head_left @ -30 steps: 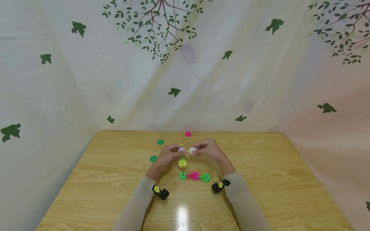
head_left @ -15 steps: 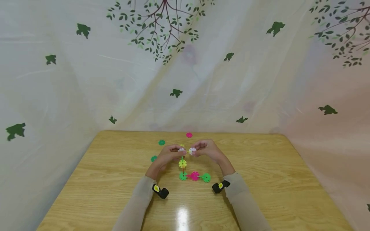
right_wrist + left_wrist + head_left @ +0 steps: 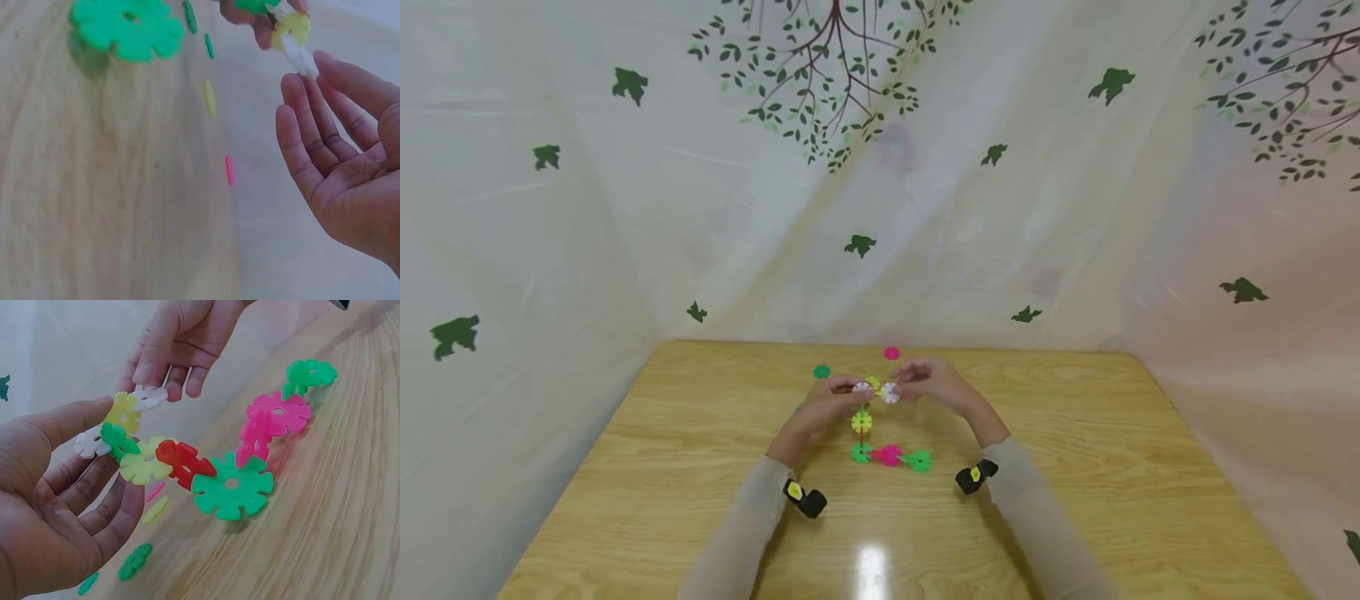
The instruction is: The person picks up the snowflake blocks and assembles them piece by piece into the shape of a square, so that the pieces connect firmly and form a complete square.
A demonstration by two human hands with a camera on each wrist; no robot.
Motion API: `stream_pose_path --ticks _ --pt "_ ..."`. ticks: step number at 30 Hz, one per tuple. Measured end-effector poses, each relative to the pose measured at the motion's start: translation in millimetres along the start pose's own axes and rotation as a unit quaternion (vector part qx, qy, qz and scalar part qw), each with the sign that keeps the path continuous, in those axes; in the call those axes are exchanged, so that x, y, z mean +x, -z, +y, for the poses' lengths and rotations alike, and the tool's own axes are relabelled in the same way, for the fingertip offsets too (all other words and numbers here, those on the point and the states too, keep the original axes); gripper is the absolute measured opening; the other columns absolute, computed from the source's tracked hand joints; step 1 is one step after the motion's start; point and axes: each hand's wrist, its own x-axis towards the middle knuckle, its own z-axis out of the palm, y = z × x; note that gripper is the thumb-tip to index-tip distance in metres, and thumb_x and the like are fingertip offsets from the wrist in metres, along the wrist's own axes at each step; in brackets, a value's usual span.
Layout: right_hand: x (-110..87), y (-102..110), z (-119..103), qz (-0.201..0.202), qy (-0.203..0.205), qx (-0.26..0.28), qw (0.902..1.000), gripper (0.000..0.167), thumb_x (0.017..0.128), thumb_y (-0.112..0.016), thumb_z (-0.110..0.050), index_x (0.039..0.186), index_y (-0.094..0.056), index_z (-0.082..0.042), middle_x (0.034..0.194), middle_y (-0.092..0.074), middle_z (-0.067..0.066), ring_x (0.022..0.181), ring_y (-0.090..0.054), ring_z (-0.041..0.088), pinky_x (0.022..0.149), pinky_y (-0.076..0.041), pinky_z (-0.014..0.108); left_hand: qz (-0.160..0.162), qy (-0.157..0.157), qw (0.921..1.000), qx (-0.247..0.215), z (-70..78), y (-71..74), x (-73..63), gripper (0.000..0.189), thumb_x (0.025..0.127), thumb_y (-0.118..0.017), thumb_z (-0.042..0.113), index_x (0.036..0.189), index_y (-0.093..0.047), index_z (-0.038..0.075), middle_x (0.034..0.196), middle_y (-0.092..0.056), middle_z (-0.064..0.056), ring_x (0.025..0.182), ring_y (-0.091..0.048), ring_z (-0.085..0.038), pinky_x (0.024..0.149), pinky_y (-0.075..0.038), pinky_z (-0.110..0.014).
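Slotted flower-shaped interlocking discs form a joined, angled chain above the table. My left hand (image 3: 826,406) pinches a white disc (image 3: 92,442) at its upper left corner. From there a yellow disc (image 3: 124,414) leads to another white disc (image 3: 150,397), whose edge is between the thumb and fingertips of my right hand (image 3: 942,385). Down the other side run a green disc (image 3: 119,442), a yellow disc (image 3: 147,461), a red disc (image 3: 182,464) and a larger-looking green disc (image 3: 215,495). Pink discs (image 3: 279,414) and green end discs (image 3: 311,372) continue rightward.
Loose discs lie behind the hands on the wooden table (image 3: 1075,467): a pink disc (image 3: 892,353), a yellow disc (image 3: 209,98) and a green disc (image 3: 822,372), with another green disc (image 3: 190,17) partly hidden in the head view. A printed curtain (image 3: 760,250) hangs behind.
The chain and my left hand have shifted slightly left. My right fingertips now cover less of the white disc, and its face shows more fully.
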Motion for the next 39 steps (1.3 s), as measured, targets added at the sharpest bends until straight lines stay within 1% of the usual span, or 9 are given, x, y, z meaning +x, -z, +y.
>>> stream_pose_path --ticks 6,13,19,23,26,30,34,36,39 --pt "12.3 10.2 0.5 0.018 0.012 -0.025 0.9994 0.032 0.096 -0.069 -0.008 0.121 -0.065 0.011 0.1 -0.074 0.018 0.081 -0.072 0.017 0.086 -0.057 0.062 0.004 -0.004 0.9997 0.025 -3.2 7.7 -2.2 0.03 0.094 -0.074 0.019 0.116 -0.069 0.0 0.095 -0.074 -0.002 0.085 -0.067 -0.012 0.07 -0.054 -0.026" --pt "33.0 4.6 10.8 0.001 0.025 -0.042 0.9988 0.027 0.094 -0.069 0.001 0.117 -0.065 0.015 0.1 -0.072 0.029 0.089 -0.072 0.042 0.081 -0.062 0.051 -0.006 -0.002 0.9993 0.037 -4.0 11.3 -5.8 0.035 0.096 -0.072 0.023 0.12 -0.067 0.0 0.095 -0.07 0.005 0.087 -0.062 -0.01 0.074 -0.053 -0.027" --pt "50.6 -7.6 21.4 -0.015 0.025 -0.109 0.9937 0.026 0.091 -0.072 0.001 0.116 -0.068 0.011 0.098 -0.074 0.027 0.073 -0.069 0.024 0.064 -0.058 0.035 -0.011 -0.003 0.9994 0.033 -8.7 11.5 -7.8 0.031 0.097 -0.071 0.023 0.119 -0.067 0.002 0.099 -0.067 0.005 0.093 -0.059 -0.013 0.078 -0.052 -0.028" --pt "57.1 -12.2 21.8 -0.037 0.034 -0.18 0.9824 0.029 0.091 -0.073 0.001 0.119 -0.069 0.007 0.098 -0.074 0.023 0.077 -0.069 0.018 0.066 -0.054 0.024 -0.014 0.0 0.9993 0.035 -12.3 11.5 -6.9 0.031 0.097 -0.07 0.025 0.119 -0.068 0.003 0.102 -0.069 0.003 0.095 -0.06 -0.014 0.079 -0.052 -0.029" --pt "60.6 -14.3 21.2 -0.064 0.055 -0.205 0.9751 0.034 0.091 -0.071 0.004 0.124 -0.067 0.008 0.096 -0.073 0.023 0.078 -0.065 0.013 0.067 -0.05 0.018 -0.013 0.004 0.9994 0.032 -12.5 10.3 -7.2 0.033 0.097 -0.07 0.024 0.121 -0.067 0.003 0.103 -0.07 0.003 0.096 -0.06 -0.014 0.079 -0.052 -0.029" --pt "63.4 -15.8 22.7 -0.084 0.079 -0.241 0.9637 0.036 0.09 -0.068 0.007 0.127 -0.066 0.008 0.104 -0.072 0.023 0.074 -0.057 0.008 0.066 -0.047 0.016 -0.01 0.009 0.9996 0.026 -12.0 8.4 -8.1 0.033 0.097 -0.07 0.024 0.123 -0.067 0.003 0.103 -0.071 0.004 0.097 -0.062 -0.015 0.079 -0.053 -0.028" --pt "66.6 -16.3 25.3 -0.081 0.091 -0.283 0.9513 0.032 0.089 -0.067 0.008 0.121 -0.071 0.006 0.111 -0.074 0.02 0.075 -0.055 0.006 0.068 -0.047 0.015 -0.015 0.005 0.9997 0.02 -11.2 9.7 -8.7 0.035 0.098 -0.068 0.023 0.125 -0.066 0.001 0.105 -0.07 0.004 0.099 -0.063 -0.017 0.078 -0.054 -0.027" --pt "67.1 -16.0 26.0 -0.074 0.086 -0.283 0.9523 0.028 0.088 -0.068 0.008 0.116 -0.073 0.006 0.105 -0.074 0.019 0.076 -0.055 0.007 0.068 -0.047 0.016 -0.02 0.001 0.9997 0.017 -11.1 10.4 -8.8 0.036 0.099 -0.067 0.022 0.127 -0.065 -0.001 0.106 -0.07 0.003 0.099 -0.064 -0.017 0.077 -0.054 -0.027" --pt "66.7 -14.6 25.1 -0.061 0.054 -0.262 0.9615 0.027 0.086 -0.068 0.009 0.112 -0.074 0.006 0.093 -0.071 0.017 0.076 -0.054 0.009 0.068 -0.046 0.018 -0.023 -0.005 0.9996 0.016 -10.6 11.9 -9.0 0.037 0.1 -0.064 0.02 0.13 -0.062 -0.003 0.106 -0.071 0.0 0.097 -0.064 -0.016 0.075 -0.054 -0.024"
